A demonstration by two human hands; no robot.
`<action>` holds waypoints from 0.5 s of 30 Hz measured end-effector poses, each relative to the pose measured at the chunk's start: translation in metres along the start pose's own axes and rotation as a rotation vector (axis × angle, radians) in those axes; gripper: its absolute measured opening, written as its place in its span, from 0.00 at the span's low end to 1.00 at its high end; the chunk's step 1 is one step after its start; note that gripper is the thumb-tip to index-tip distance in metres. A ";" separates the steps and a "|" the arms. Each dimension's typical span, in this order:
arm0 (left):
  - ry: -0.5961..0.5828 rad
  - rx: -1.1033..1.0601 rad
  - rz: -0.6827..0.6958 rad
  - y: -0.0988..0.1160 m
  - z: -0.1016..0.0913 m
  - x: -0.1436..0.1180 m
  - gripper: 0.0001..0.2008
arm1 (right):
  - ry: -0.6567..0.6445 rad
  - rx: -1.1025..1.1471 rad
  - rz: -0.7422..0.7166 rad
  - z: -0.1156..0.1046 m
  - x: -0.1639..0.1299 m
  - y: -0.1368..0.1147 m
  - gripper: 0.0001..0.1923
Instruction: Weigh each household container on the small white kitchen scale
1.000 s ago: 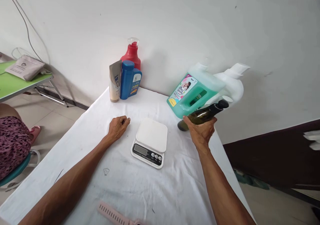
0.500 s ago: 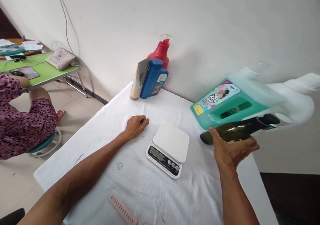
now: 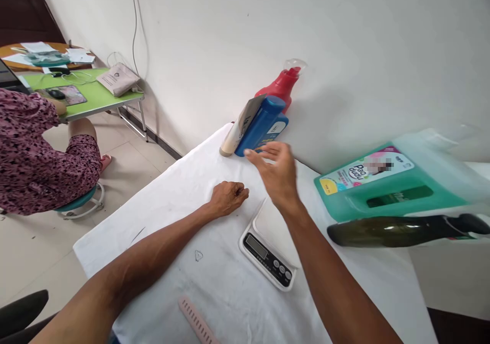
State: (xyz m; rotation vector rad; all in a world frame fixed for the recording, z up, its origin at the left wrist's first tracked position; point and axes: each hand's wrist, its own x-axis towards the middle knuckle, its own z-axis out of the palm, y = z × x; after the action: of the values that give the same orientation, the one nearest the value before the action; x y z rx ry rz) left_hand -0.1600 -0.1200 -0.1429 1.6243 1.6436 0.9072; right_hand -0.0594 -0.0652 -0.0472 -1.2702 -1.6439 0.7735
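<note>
Well, the right hand (image 3: pixel 278 170), fingers partly open and empty, hovers near the blue bottle (image 3: pixel 263 124) at upper centre; a careless nudge could topple it into the beige tube (image 3: pixel 240 128). By the kitchen scale (image 3: pixel 271 246), the left hand (image 3: pixel 228 199) lies curled, any hold hidden.

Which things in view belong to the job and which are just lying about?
Likely the job's: white scale, blue bottle near the right hand, beige tube, red bottle, green jug, dark bottle.

Apparently lying about: pink strap, pouch, computer mouse.
</note>
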 end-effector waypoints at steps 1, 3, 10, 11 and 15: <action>-0.002 0.004 -0.003 0.000 0.000 0.000 0.20 | -0.037 0.021 0.086 0.022 0.011 -0.001 0.40; -0.010 0.036 -0.018 -0.002 0.001 0.001 0.19 | -0.007 -0.042 0.227 0.063 0.028 -0.001 0.42; -0.061 0.163 -0.052 -0.013 0.007 0.005 0.13 | 0.165 -0.138 0.503 0.139 0.065 -0.001 0.46; -0.065 0.162 -0.050 -0.014 0.008 0.005 0.12 | 0.182 -0.146 0.522 0.143 0.069 0.001 0.44; -0.076 0.150 -0.041 -0.015 0.007 0.005 0.11 | 0.210 -0.160 0.473 0.148 0.076 0.015 0.32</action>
State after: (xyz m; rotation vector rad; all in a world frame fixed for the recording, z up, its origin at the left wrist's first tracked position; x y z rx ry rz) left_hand -0.1625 -0.1147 -0.1588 1.6964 1.7203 0.7073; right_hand -0.1946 0.0180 -0.0999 -1.8254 -1.2692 0.7629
